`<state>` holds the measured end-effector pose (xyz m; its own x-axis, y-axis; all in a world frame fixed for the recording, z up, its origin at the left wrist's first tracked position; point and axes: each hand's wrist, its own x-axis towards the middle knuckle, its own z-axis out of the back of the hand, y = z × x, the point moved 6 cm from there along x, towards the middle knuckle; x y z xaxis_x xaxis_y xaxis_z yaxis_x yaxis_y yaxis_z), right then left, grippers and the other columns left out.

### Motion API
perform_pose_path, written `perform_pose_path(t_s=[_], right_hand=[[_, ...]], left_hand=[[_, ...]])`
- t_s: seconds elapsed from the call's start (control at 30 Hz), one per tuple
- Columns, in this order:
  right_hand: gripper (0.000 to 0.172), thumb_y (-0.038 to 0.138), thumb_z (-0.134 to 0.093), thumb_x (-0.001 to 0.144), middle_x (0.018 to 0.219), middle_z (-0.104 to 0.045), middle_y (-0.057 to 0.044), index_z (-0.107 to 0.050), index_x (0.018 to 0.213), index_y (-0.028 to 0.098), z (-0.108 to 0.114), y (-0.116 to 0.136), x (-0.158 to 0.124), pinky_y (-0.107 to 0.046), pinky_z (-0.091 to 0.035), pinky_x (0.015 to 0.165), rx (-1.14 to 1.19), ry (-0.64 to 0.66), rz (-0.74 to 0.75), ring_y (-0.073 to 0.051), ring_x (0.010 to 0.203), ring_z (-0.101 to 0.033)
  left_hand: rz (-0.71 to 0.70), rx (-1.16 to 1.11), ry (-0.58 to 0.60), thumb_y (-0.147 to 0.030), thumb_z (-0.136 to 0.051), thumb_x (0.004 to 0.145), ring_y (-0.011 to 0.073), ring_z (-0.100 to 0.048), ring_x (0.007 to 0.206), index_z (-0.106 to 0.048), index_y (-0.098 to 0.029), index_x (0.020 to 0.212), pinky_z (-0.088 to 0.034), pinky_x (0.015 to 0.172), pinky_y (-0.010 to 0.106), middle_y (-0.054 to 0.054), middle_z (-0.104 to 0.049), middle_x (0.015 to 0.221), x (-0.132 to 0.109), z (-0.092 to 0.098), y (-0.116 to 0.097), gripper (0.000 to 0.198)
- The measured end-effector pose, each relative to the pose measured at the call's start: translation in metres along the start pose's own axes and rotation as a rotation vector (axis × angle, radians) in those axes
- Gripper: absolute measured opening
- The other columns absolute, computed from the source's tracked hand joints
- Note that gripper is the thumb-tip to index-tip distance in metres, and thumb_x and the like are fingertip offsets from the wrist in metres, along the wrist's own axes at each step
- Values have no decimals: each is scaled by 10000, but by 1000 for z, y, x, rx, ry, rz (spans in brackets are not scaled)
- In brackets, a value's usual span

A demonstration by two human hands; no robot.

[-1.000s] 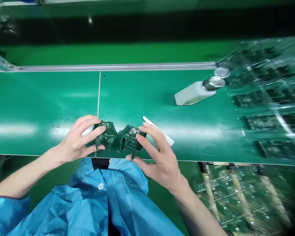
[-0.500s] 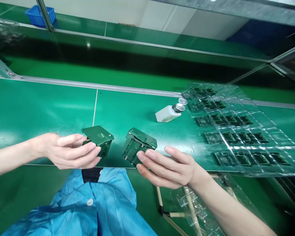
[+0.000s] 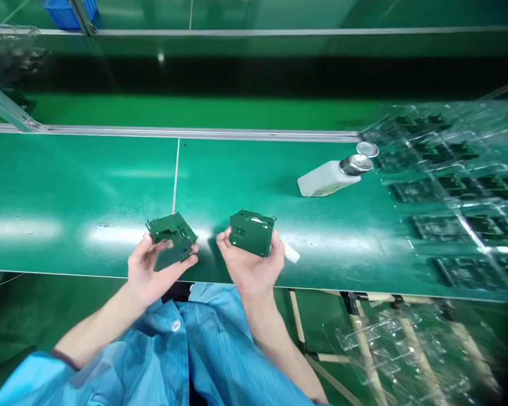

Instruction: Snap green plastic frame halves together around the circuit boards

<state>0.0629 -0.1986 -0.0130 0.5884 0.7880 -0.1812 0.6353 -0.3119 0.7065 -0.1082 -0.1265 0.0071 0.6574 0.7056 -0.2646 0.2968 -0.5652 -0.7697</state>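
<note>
Both forearms raised, I hold two parts up at chest level over the front edge of the workbench. My left hand [image 3: 152, 272] is turned palm-up and curled, gripping a dark green open-sided plastic frame [image 3: 171, 239] across its lower edge, the part tilted with its open side showing. My right hand [image 3: 248, 272], also palm-up, clasps a second green frame [image 3: 252, 233] from both sides, its flat face turned toward me. Neither hand has let go, and the two stand apart, with a gap of green mat between them. Both parts are in the air, just above the green anti-static mat [image 3: 68, 192]. My blue smock sleeve [image 3: 63, 366] shows at the left wrist end of the arm. A white strip [image 3: 292, 254] lies just beside my right hand. Farther off stand a white dispensing bottle [image 3: 325, 179] and its round metal lid [image 3: 367, 149], near a clear plastic tray of green circuit boards [image 3: 449, 225].
</note>
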Motion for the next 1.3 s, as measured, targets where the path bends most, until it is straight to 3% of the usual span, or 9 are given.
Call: perform_pose_path(t_s=[0.2, 0.4, 0.63, 0.7, 0.8, 0.87, 0.97, 1.13, 1.3], right_hand=[[471, 682, -555, 835, 928, -661, -42, -653, 958, 238, -21, -28, -2, -454, -563, 887, 243, -45, -152, -210, 817, -630], [392, 623, -602, 852, 1020, -687, -31, -663, 967, 253, -24, -23, -3, -440, -577, 887, 314, -46, -139, -211, 861, -659], [423, 655, -590, 913, 1034, -704, -36, -669, 1029, 256, -11, 5, 0, -454, -605, 875, 33, 57, 141, -242, 984, -689], [407, 570, -705, 874, 1047, -697, -40, -636, 1127, 259, -2, 25, -1, -410, -612, 863, -232, 85, 365, -233, 972, -693], [593, 402, -853, 777, 1188, -660, -81, -571, 1274, 244, 6, 47, -5, -416, -568, 984, -785, 207, 667, -262, 1105, -657], [587, 377, -808, 828, 1254, -635, -117, -548, 1330, 218, 13, 48, -3, -479, -528, 1050, -1118, 321, 668, -302, 1189, -617], [605, 414, -701, 913, 1389, -548, -160, -485, 1433, 191, 23, 44, -2, -574, -503, 1063, -1409, 382, 521, -358, 1294, -536], [610, 347, -676, 951, 1481, -473, -101, -429, 1502, 259, -4, 62, -34, -529, -418, 1169, -1193, 302, 483, -297, 1379, -459], [400, 320, -640, 960, 1442, -520, -100, -598, 1347, 230, -50, 48, -51, -477, -452, 1144, -857, 722, 202, -264, 1341, -509]], left_hand=[[110, -413, -183, -709, -586, 753, 168, -581, 934, -622, -210, 993, -530, 904, 323, 70, -588, 977, 11, -18, 13, 555], [75, -281, -191, -666, -493, 804, 183, -554, 952, -602, -218, 971, -506, 939, 356, 72, -546, 972, 16, -18, 10, 490], [115, -67, -142, -719, -465, 805, 224, -596, 987, -616, -209, 994, -520, 943, 425, 99, -590, 974, 20, -7, 16, 564], [-5, 83, -42, -812, -450, 775, 244, -628, 1000, -610, -231, 1049, -548, 912, 442, 101, -621, 992, 21, -1, 3, 662], [-488, 565, 168, -748, -626, 745, 270, -656, 1082, -550, -299, 1187, -563, 937, 504, 89, -667, 1084, 15, 5, -37, 634], [-752, 891, 254, -545, -782, 725, 277, -652, 1135, -557, -323, 1180, -534, 1002, 560, 73, -686, 1123, 7, 9, -56, 554], [-859, 1240, 477, -349, -801, 753, 226, -677, 1097, -636, -392, 1086, -539, 1040, 508, 3, -716, 1084, 3, 12, -58, 374], [-894, 1464, 883, -321, -782, 711, 158, -708, 740, -705, -451, 872, -645, 858, 355, -69, -698, 744, -5, 4, -53, 221], [-862, 1447, 998, -399, -803, 631, 187, -709, 684, -686, -361, 703, -664, 734, 346, -51, -658, 664, -2, -17, -64, 142]])
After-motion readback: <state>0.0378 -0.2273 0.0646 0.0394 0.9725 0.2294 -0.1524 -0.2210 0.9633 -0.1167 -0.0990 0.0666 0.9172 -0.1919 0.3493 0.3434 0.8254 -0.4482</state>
